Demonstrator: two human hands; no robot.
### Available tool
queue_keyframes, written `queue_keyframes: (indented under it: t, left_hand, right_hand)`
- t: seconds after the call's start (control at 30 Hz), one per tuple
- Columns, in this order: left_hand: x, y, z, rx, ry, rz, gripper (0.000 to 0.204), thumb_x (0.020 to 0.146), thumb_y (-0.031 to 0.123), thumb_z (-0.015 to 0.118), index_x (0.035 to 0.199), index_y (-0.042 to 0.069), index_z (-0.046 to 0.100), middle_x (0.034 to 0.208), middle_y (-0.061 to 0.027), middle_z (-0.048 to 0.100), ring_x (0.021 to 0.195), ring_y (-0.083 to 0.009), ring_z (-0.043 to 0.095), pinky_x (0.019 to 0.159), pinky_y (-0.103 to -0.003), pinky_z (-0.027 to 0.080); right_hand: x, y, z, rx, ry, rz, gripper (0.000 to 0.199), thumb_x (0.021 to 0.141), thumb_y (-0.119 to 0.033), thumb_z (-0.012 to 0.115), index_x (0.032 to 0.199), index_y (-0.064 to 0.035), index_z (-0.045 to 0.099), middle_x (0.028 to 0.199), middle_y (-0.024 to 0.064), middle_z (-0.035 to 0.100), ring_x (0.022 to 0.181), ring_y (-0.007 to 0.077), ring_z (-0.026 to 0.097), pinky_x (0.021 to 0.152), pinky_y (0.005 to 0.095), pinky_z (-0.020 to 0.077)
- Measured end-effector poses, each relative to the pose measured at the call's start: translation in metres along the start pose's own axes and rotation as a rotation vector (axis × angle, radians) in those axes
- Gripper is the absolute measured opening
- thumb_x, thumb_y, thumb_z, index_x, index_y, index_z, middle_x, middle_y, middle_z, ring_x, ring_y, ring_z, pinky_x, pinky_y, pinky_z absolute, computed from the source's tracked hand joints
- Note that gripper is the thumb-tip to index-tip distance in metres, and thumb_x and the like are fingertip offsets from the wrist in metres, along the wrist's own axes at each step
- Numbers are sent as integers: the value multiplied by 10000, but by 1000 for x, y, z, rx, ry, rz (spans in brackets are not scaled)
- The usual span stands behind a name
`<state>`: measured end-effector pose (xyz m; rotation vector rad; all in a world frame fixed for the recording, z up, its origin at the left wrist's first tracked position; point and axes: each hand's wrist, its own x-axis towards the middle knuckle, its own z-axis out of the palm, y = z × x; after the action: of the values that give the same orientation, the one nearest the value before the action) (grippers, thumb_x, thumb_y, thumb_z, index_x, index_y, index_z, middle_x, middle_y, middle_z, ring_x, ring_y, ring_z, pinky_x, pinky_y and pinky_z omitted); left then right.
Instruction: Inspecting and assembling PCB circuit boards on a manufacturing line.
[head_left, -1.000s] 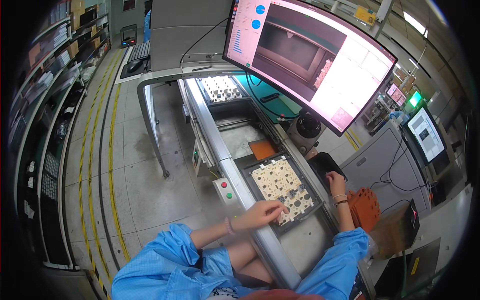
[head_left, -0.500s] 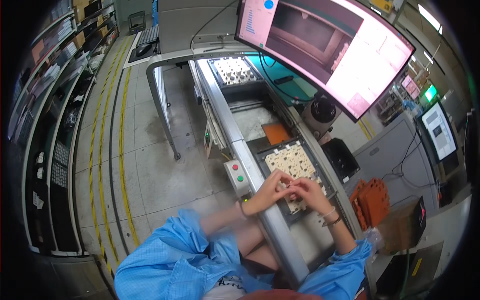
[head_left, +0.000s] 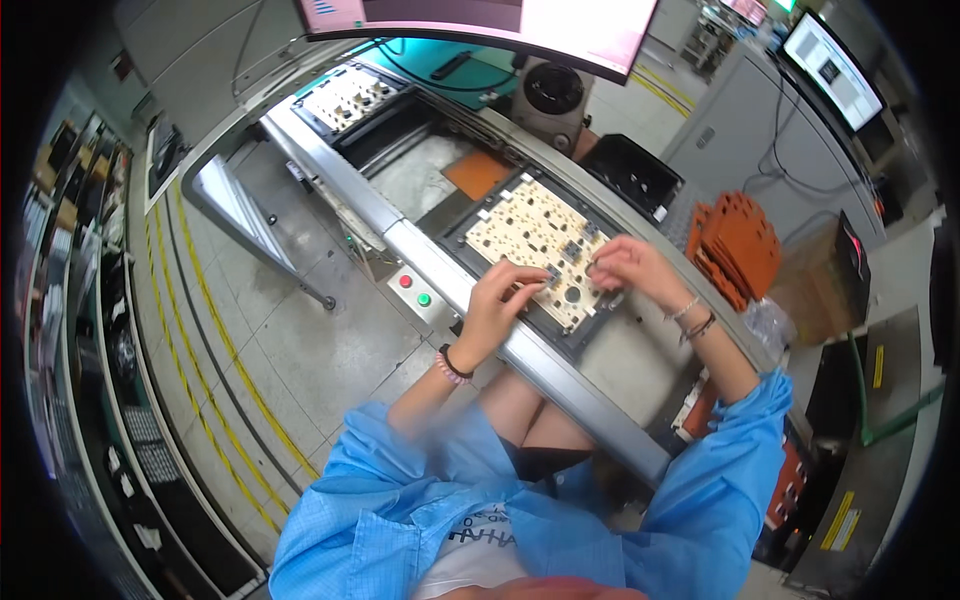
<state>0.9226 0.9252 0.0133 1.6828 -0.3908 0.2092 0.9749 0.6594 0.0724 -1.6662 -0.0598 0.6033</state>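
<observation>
the conveyor [head_left: 560, 376], edged by metal rails, carries a black frame [head_left: 459, 254] across its width. a cream plate [head_left: 507, 236], dotted with holes, lies inside that frame. of the hands, the left hand [head_left: 497, 308] reaches over the plate's left edge, thumb and forefinger narrowly spaced; the right hand [head_left: 642, 272] is at its right edge, fingers curled. i cannot tell whether either grips anything. small dark blocks [head_left: 572, 251] sit on the plate, nearer its right edge.

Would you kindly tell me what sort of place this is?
Probably an electronics workshop or factory: a conveyor-like metal track holds a cream board with many holes, with a button box and large monitor close by.
</observation>
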Motion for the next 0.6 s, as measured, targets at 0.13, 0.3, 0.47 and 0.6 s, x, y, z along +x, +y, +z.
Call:
queue_keyframes:
  t: [0.13, 0.3, 0.47, 0.6]
  left_hand:
    - [-1, -14, 1, -15, -66, 104, 150, 893, -5, 690, 993, 60, 781, 930, -63, 720, 769, -87, 642, 618, -217, 479]
    - [-5, -7, 3, -157, -101, -129, 137, 932, 0, 660, 1018, 50, 753, 1055, -88, 755, 861, -93, 700, 642, -207, 530]
    - [2, -11, 3, 63, -3, 67, 138, 923, 16, 677, 1056, 31, 711, 999, -65, 695, 753, -86, 674, 577, -204, 525]
    - [0, -14, 2, -17, -14, -3, 142, 920, 14, 678, 1056, 34, 714, 991, -56, 647, 706, -83, 637, 552, -199, 512]
  right_hand:
    - [7, 19, -41, -132, 163, -175, 104, 966, -81, 663, 1039, -13, 633, 958, 72, 700, 826, 124, 694, 753, 243, 570]
    - [1, 11, -36, -948, 244, -615, 90, 872, -129, 720, 887, -69, 655, 933, 50, 596, 891, 216, 620, 767, 350, 522]
    - [17, 26, -41, -1458, 139, -966, 115, 847, -178, 680, 890, -107, 601, 945, 39, 569, 906, 230, 584, 794, 357, 477]
    - [23, 32, -48, -1541, 73, -949, 113, 854, -164, 671, 928, -111, 604, 948, 38, 575, 909, 231, 583, 797, 359, 479]
